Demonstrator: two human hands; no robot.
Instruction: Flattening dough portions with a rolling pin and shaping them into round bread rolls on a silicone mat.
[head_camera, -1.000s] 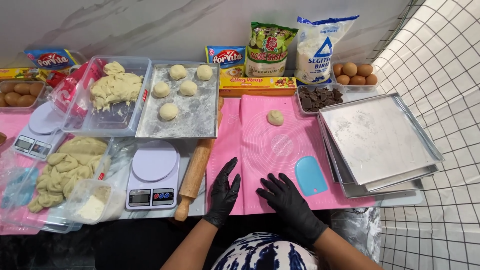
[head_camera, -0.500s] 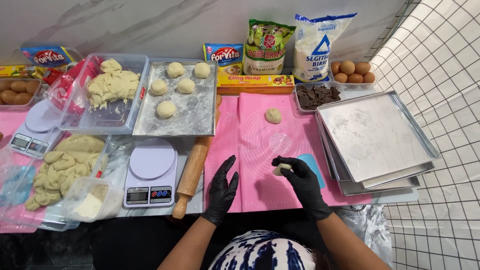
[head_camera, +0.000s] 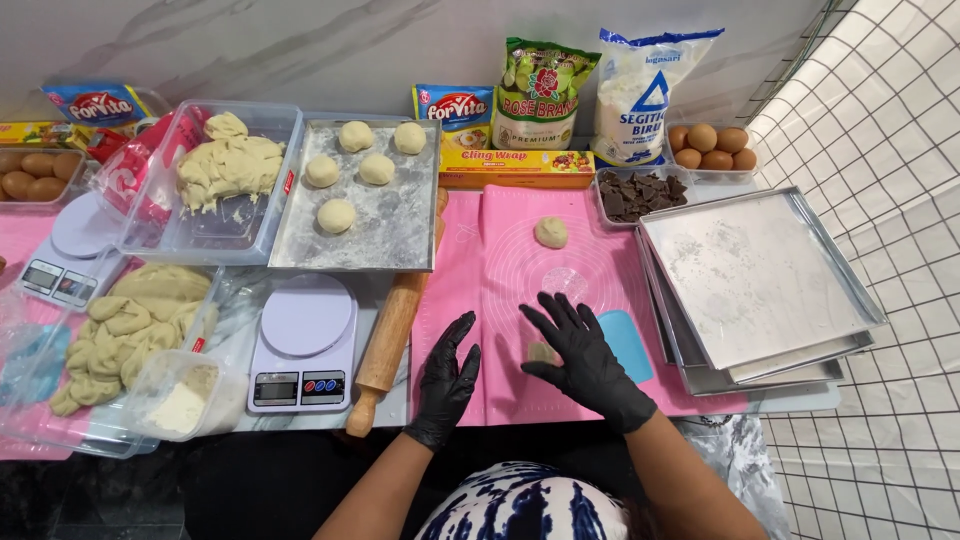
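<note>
The right hand (head_camera: 580, 355), in a black glove, is lying flat with its fingers spread apart, pressing down on a small piece of dough (head_camera: 541, 351) on the pink silicone mat (head_camera: 590, 262). The dough is sitting directly beneath the palm, peeking out at the thumb side, so this hand is the one on it. The left hand (head_camera: 448, 380), also gloved, is resting on edge on the mat just to the left of the right hand, fingers together and clamped on nothing, close to the dough but not touching it. Just right of the right hand a light blue scraper (head_camera: 627, 343) is lying on the mat. Left of the left hand a wooden rolling pin (head_camera: 393, 326) is lying on the desk, its long axis running away from the person, with a digital kitchen scale (head_camera: 304, 340) beyond it. Straight ahead of the right hand, well apart, a dough ball (head_camera: 551, 232) is sitting on the mat. Farther off to the left, a floured metal tray (head_camera: 400, 220) is holding five more balls, and to the right stacked empty baking trays (head_camera: 760, 280) are waiting.
</note>
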